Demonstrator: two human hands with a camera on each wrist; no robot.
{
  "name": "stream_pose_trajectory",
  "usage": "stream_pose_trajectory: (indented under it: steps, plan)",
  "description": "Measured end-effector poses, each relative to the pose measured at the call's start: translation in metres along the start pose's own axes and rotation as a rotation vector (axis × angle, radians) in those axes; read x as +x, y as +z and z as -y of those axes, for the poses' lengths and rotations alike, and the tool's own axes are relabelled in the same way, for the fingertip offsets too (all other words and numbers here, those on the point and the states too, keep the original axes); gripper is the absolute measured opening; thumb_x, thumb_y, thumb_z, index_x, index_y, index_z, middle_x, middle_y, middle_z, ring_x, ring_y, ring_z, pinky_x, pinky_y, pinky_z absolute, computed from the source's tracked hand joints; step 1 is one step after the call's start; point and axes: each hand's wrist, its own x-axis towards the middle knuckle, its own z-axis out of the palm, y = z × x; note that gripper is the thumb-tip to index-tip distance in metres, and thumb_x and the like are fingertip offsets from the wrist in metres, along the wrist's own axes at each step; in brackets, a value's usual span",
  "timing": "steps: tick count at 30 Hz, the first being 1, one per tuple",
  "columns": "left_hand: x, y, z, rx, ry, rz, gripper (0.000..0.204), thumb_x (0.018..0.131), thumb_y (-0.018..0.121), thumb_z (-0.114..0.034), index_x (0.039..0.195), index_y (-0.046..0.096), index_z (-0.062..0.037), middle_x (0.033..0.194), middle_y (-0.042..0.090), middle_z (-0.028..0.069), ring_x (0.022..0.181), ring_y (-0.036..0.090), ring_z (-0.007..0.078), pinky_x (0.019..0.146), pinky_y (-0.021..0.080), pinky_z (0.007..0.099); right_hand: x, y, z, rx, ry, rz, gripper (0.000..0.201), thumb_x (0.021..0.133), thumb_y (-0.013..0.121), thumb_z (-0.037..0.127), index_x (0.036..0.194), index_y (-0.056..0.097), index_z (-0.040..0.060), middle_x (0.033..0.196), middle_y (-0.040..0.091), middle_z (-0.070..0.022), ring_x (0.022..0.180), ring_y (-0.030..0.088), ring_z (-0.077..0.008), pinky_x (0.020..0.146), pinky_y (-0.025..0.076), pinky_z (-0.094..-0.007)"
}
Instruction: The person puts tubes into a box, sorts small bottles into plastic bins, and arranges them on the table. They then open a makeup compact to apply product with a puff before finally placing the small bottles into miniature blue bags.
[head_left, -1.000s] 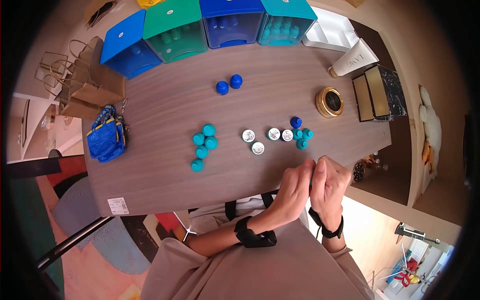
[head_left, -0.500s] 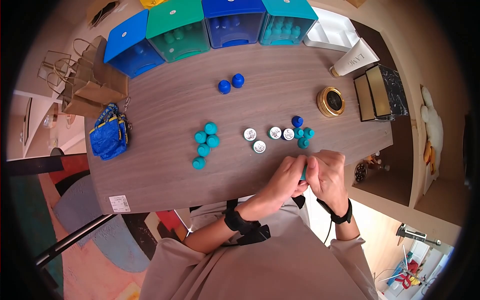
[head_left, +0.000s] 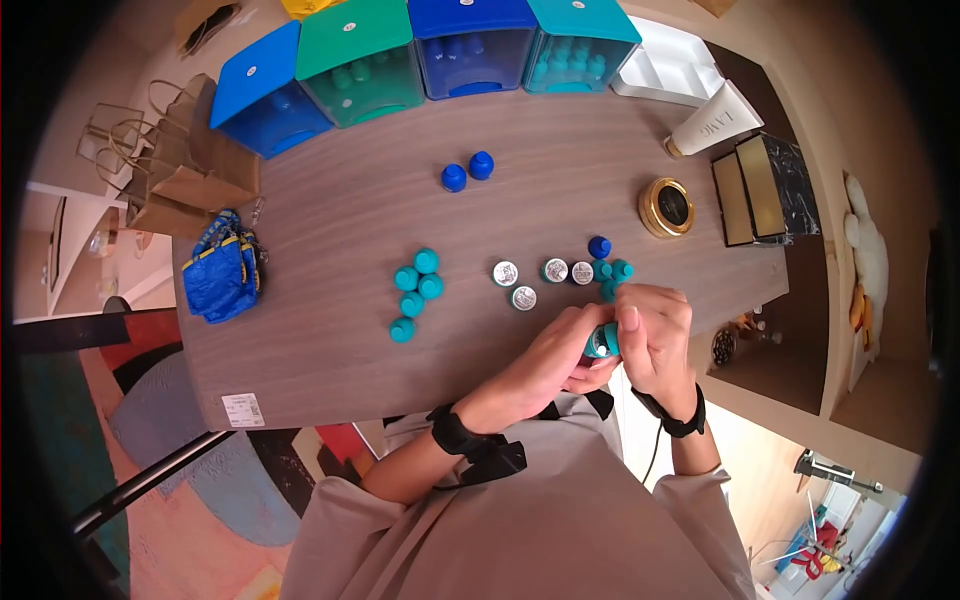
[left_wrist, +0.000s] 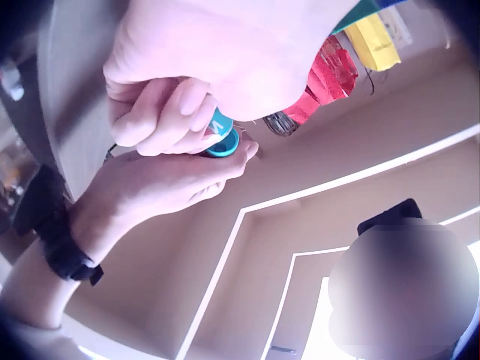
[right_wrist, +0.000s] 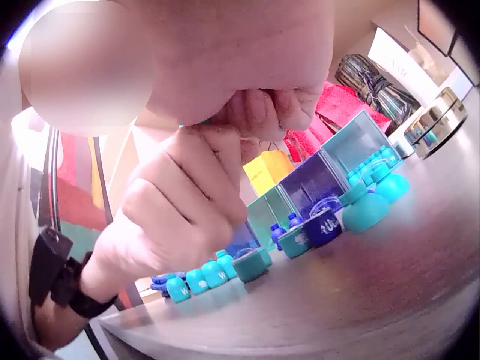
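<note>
A small teal bottle [head_left: 602, 342] is between the two hands, its end facing up in the head view. My left hand [head_left: 548, 362] curls its fingers round it from the left, and my right hand [head_left: 656, 338] grips it from the right. In the left wrist view a round, rimmed opening shows on the teal bottle [left_wrist: 222, 141], below the fingers. The right wrist view shows my left hand [right_wrist: 180, 199] meeting my right hand [right_wrist: 247, 60], which hides most of the bottle.
Teal bottles [head_left: 411, 304] stand left of several silvery-topped round pieces [head_left: 523, 298]. A blue bottle [head_left: 599, 247] and teal ones are just beyond the hands; two blue bottles [head_left: 481, 165] stand farther back. Coloured bins [head_left: 361, 60] line the back; a gold tin [head_left: 666, 207] is right.
Both hands have shifted slightly left and away from the body since the earliest frame. The teal bottle, mostly covered before, now shows its end between them.
</note>
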Motion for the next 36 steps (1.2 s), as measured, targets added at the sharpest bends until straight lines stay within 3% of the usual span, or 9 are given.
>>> stream_pose_trajectory:
  steps: [6, 8, 10, 11, 20, 25, 27, 31, 36]
  plan:
    - [-0.011, -0.011, -0.010, 0.098, 0.052, -0.045, 0.053, 0.119, 0.038, -0.049, 0.082, 0.048, -0.0116, 0.063, 0.037, -0.0058, 0.053, 0.029, 0.0044, 0.049, 0.020, 0.0251, -0.010, 0.002, 0.012, 0.026, 0.249, -0.188, 0.044, 0.114, 0.057, 0.019, 0.076, 0.049, -0.0024, 0.069, 0.046, -0.0119, 0.056, 0.044, -0.0283, 0.055, 0.035, -0.0405]
    - [-0.019, -0.016, -0.015, 0.091, 0.083, -0.017, 0.051, 0.119, 0.040, -0.048, 0.084, 0.048, -0.0115, 0.064, 0.038, -0.0050, 0.054, 0.029, 0.0046, 0.050, 0.020, 0.0249, -0.008, -0.003, 0.013, -0.021, 0.313, -0.198, 0.040, 0.112, 0.060, 0.017, 0.079, 0.050, -0.0022, 0.068, 0.048, -0.0140, 0.056, 0.044, -0.0311, 0.055, 0.037, -0.0407]
    - [-0.027, -0.021, -0.019, 0.219, 0.199, -0.042, 0.045, 0.116, 0.046, -0.044, 0.085, 0.047, -0.0117, 0.066, 0.040, -0.0030, 0.057, 0.029, 0.0057, 0.053, 0.022, 0.0250, -0.012, -0.007, 0.002, -0.320, 0.472, -0.155, 0.034, 0.111, 0.065, 0.016, 0.084, 0.053, -0.0015, 0.070, 0.054, -0.0172, 0.056, 0.048, -0.0369, 0.054, 0.039, -0.0425]
    - [-0.031, -0.025, -0.021, 0.215, 0.199, -0.057, 0.039, 0.113, 0.050, -0.040, 0.086, 0.045, -0.0119, 0.070, 0.043, -0.0002, 0.061, 0.032, 0.0071, 0.055, 0.023, 0.0258, -0.017, -0.009, -0.005, -0.418, 0.505, -0.127, 0.031, 0.108, 0.070, 0.018, 0.089, 0.055, -0.0002, 0.076, 0.061, -0.0197, 0.060, 0.056, -0.0428, 0.055, 0.043, -0.0450]
    - [-0.053, -0.034, -0.019, 0.219, 0.235, -0.181, 0.041, 0.114, 0.044, -0.042, 0.087, 0.045, -0.0118, 0.073, 0.046, 0.0013, 0.064, 0.034, 0.0084, 0.057, 0.027, 0.0264, -0.016, -0.006, -0.028, -0.718, 0.464, -0.014, 0.029, 0.104, 0.077, 0.025, 0.096, 0.058, 0.0037, 0.085, 0.069, -0.0146, 0.069, 0.066, -0.0422, 0.058, 0.048, -0.0472]
    - [-0.060, -0.039, -0.010, 0.258, 0.173, -0.196, 0.067, 0.116, 0.022, -0.066, 0.088, 0.048, -0.0115, 0.071, 0.046, -0.0007, 0.059, 0.032, 0.0074, 0.057, 0.028, 0.0258, 0.001, -0.007, 0.023, -0.417, 0.465, -0.123, 0.027, 0.098, 0.083, 0.023, 0.107, 0.067, 0.0027, 0.085, 0.067, -0.0133, 0.068, 0.068, -0.0332, 0.058, 0.050, -0.0422]
    - [-0.061, -0.045, -0.001, 0.306, 0.110, -0.187, 0.092, 0.107, 0.004, -0.085, 0.094, 0.055, -0.0103, 0.074, 0.049, -0.0027, 0.060, 0.035, 0.0060, 0.056, 0.027, 0.0245, 0.002, 0.004, 0.041, -0.234, 0.259, -0.003, 0.030, 0.092, 0.087, 0.019, 0.110, 0.070, 0.0021, 0.090, 0.067, -0.0112, 0.069, 0.069, -0.0297, 0.059, 0.052, -0.0394]
    - [-0.071, -0.034, 0.010, 0.342, 0.017, -0.379, 0.108, 0.100, -0.002, -0.091, 0.116, 0.067, -0.0093, 0.086, 0.056, -0.0056, 0.069, 0.044, 0.0050, 0.056, 0.028, 0.0230, 0.004, 0.036, 0.061, -0.104, 0.098, 0.252, 0.033, 0.088, 0.087, 0.017, 0.112, 0.070, 0.0020, 0.098, 0.066, -0.0099, 0.070, 0.070, -0.0272, 0.058, 0.053, -0.0403]
    - [-0.085, -0.043, 0.015, 0.394, 0.052, -0.305, 0.102, 0.104, 0.003, -0.088, 0.119, 0.064, -0.0076, 0.086, 0.058, -0.0046, 0.068, 0.045, 0.0057, 0.055, 0.029, 0.0238, -0.005, 0.045, 0.058, -0.060, 0.111, 0.304, 0.032, 0.087, 0.087, 0.016, 0.112, 0.071, 0.0021, 0.099, 0.065, -0.0098, 0.069, 0.070, -0.0264, 0.058, 0.054, -0.0407]
